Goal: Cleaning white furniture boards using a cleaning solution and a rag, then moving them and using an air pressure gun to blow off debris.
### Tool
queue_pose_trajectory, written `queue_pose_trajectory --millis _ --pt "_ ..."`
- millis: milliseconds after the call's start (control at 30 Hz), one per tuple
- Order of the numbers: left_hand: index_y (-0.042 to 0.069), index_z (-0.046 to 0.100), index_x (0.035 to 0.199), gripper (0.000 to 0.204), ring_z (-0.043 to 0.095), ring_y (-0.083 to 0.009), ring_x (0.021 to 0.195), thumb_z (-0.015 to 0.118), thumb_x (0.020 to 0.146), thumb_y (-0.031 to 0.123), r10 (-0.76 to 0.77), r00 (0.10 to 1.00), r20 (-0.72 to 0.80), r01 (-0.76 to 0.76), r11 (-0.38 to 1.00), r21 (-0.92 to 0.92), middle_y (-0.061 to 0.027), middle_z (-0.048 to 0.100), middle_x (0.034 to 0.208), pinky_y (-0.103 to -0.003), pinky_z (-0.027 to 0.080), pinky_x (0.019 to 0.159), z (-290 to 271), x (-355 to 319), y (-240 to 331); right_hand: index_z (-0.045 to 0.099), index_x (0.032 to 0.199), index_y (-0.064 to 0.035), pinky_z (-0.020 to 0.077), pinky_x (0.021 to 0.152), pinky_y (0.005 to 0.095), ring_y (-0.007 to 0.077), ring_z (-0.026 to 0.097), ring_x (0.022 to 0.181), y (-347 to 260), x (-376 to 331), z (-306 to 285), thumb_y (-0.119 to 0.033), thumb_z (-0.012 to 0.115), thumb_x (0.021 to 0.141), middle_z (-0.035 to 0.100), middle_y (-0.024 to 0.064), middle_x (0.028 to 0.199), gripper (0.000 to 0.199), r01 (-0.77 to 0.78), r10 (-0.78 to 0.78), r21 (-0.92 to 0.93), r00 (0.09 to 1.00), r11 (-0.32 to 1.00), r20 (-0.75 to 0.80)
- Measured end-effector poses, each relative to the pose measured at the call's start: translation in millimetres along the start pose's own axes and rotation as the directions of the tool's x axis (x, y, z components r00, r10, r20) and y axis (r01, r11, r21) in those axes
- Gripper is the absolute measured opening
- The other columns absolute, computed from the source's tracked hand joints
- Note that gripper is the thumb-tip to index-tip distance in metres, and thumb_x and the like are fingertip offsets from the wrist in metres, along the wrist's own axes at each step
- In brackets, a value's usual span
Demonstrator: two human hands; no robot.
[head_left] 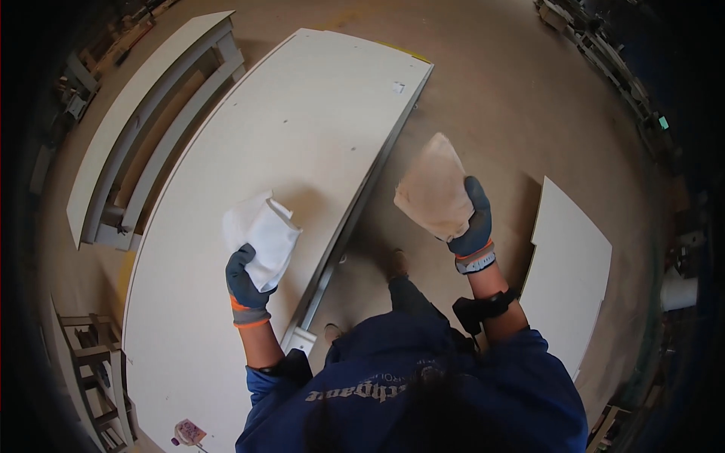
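My left hand (248, 279), in a dark glove with an orange and grey cuff, grips a folded white cloth (264, 234) above a long pale panel (249, 136). The thumb lies over the cloth's near side. A second cloth (436, 189), tan and soiled-looking, is held up in my right hand (473, 219), which wears a matching glove. That hand is out over the floor, to the right of the panel's edge. Part of each hand's fingers is hidden behind its cloth.
A pale bench-like frame (151, 113) stands left of the panel, and a slatted rack (94, 362) is at lower left. Another pale board (566, 264) is to my right. A small labelled container (187, 433) sits on the panel's near end. Brown floor (498, 98) lies beyond.
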State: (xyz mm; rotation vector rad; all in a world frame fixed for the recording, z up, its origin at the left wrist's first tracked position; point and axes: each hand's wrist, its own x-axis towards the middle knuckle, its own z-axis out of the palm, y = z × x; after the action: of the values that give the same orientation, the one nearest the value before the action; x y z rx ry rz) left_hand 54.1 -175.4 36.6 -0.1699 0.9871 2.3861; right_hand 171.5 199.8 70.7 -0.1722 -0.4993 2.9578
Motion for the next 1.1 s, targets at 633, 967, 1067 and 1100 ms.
queue_pose_trajectory --millis 633,967,1067,1100 --pt "0.000 0.047 0.129 0.045 0.053 -0.0290 0.118 0.045 0.091 0.022 -0.022 0.996 -0.089 0.031 0.994 0.103 -0.0160 0.054 0.129 -0.044 0.041 0.103 -19 233 -84 0.047 0.134 -0.0094 0.0427 0.100 0.0480 0.0301 0.052 0.119 -166 257 -139 -0.031 0.050 0.092 0.053 0.0114 0.131 0.047 0.043 -0.057 -0.059 0.964 0.997 -0.260" --pt "-0.002 0.061 0.101 0.026 0.061 -0.0251 0.091 0.051 0.080 0.008 0.249 0.938 0.239 -0.255 0.033 0.966 -0.0144 0.063 0.101 -0.033 0.050 0.081 46 309 -60 0.054 0.124 -0.0087 0.0359 0.102 0.0424 0.0284 0.051 0.115 -178 483 -183 -0.022 0.053 0.086 0.057 0.0114 0.123 0.040 -0.368 -0.720 -0.765 0.671 -0.529 0.175" --pt "0.000 0.062 0.096 0.022 0.063 -0.0272 0.090 0.053 0.078 0.006 0.259 0.950 -0.172 0.019 0.502 0.865 -0.0167 0.063 0.100 -0.035 0.051 0.079 64 304 -53 0.058 0.112 -0.0082 0.0396 0.092 0.0448 0.0312 0.054 0.104 -130 553 -145 -0.020 0.054 0.080 0.059 0.0111 0.111 0.034 -0.202 -0.533 -0.746 0.813 -0.635 0.234" --pt "0.001 0.061 0.096 0.022 0.064 -0.0289 0.090 0.054 0.075 0.004 0.095 0.876 -0.473 0.182 0.843 0.506 -0.0183 0.063 0.101 -0.036 0.052 0.077 70 307 -55 0.058 0.110 -0.0080 0.0394 0.090 0.0465 0.0313 0.054 0.102 -121 589 -154 -0.021 0.055 0.078 0.060 0.0105 0.108 0.034 -0.124 -0.464 -0.865 0.875 -0.486 0.135"
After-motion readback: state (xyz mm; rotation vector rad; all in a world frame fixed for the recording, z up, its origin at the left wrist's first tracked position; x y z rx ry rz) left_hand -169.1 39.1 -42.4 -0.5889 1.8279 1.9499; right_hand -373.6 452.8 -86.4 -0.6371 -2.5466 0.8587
